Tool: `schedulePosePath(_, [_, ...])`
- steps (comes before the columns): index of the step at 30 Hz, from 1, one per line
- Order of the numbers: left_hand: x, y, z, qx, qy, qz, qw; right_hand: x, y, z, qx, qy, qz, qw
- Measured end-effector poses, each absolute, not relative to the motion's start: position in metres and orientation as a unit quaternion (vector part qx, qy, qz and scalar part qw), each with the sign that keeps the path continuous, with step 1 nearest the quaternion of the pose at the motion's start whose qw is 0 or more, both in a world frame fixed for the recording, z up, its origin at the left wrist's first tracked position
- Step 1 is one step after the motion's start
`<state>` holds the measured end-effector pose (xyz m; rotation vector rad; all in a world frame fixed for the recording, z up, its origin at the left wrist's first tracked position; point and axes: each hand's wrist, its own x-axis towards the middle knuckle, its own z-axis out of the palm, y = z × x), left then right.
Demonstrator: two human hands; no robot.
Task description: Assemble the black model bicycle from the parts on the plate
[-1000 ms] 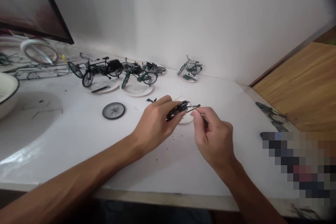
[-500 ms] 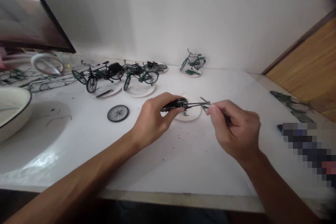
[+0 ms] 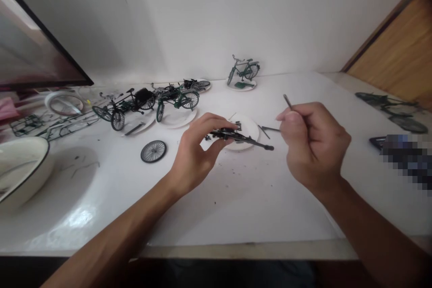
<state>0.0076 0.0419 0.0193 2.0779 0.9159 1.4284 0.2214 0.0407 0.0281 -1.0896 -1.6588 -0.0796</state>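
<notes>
My left hand pinches a small black model bicycle frame between thumb and fingers, over a white plate. The frame's thin end points right and slightly down; its other end is partly hidden by my fingers. To the right, apart from the frame, my right hand is closed round a slim metal tool. The tool's narrow tip sticks up past the thumb, and its exact kind does not show. A loose black spoked wheel lies flat on the table, left of my left hand.
Several model bicycles, among them a green one, stand on white plates along the wall. Part sprues and a white ring roll lie back left, near an enamel basin. Thin dark pieces lie beside the middle plate.
My right hand has drawn back to the right from the bicycle frame, and the tool tip now points up. My left hand has turned the frame so its thin end dips. The view has shifted.
</notes>
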Motion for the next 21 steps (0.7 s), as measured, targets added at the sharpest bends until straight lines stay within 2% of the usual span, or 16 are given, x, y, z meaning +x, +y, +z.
schedulePosePath(5, [0.010,0.039,0.018,0.745,0.317,0.522,0.267,0.221,0.043,0.029,-0.424,-0.722,0.086,0.540])
schedulePosePath(8, [0.011,0.040,0.018,0.741,0.315,0.522,0.282,0.221,0.041,0.031,-0.415,-0.738,0.118,0.520])
schedulePosePath(10, [0.011,0.041,0.016,0.732,0.324,0.525,0.290,0.221,0.037,0.033,-0.413,-0.741,0.080,0.524])
schedulePosePath(12, [0.011,0.043,0.014,0.712,0.339,0.542,0.291,0.219,0.032,0.037,-0.413,-0.740,-0.013,0.532])
schedulePosePath(15, [0.010,0.048,0.009,0.682,0.337,0.588,0.275,0.216,0.021,0.043,-0.391,-0.763,-0.130,0.498])
schedulePosePath(17, [0.010,0.051,0.006,0.672,0.329,0.610,0.260,0.212,0.014,0.044,-0.379,-0.794,-0.127,0.458])
schedulePosePath(21, [0.009,0.055,0.004,0.658,0.325,0.632,0.249,0.203,0.008,0.039,-0.413,-0.824,-0.013,0.387])
